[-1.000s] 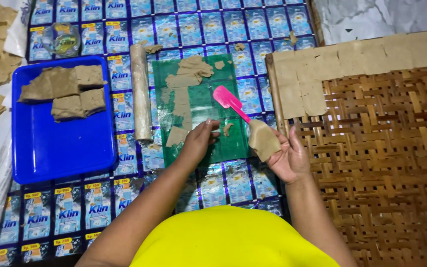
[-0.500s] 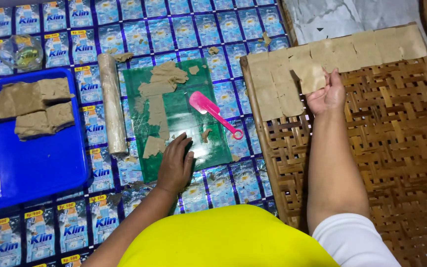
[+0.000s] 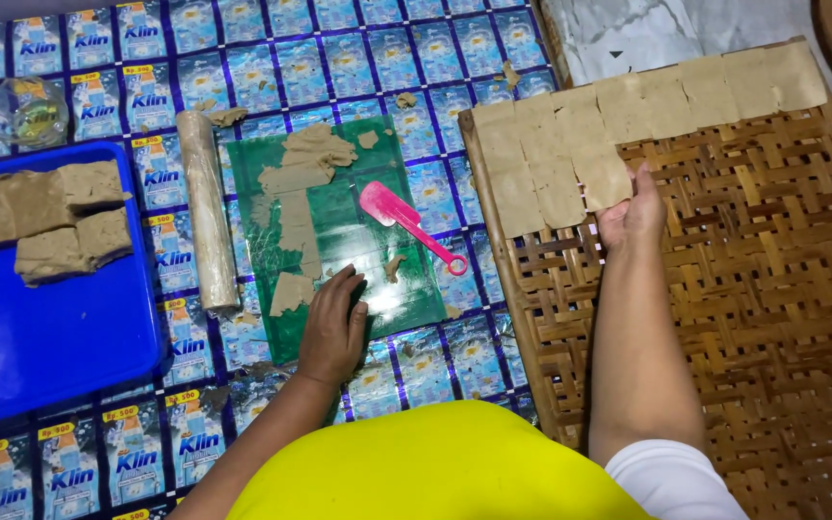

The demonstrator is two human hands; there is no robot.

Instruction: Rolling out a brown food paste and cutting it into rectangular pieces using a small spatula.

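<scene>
Fingers of the right hand (image 3: 634, 214) pinch a thin tan dough square (image 3: 601, 179), pressing it onto the woven bamboo tray (image 3: 743, 289) beside the other squares. Her left hand (image 3: 332, 327) lies flat, grip released, on the green sheet (image 3: 358, 241) near a pink spatula (image 3: 406, 220).

The one camera is sitting on the person's head, looking almost straight down from close above. It is taking in the green sheet (image 3: 339, 226) at centre, the blue tray (image 3: 60, 356) at left, the woven rack (image 3: 763, 318) at right.
</scene>
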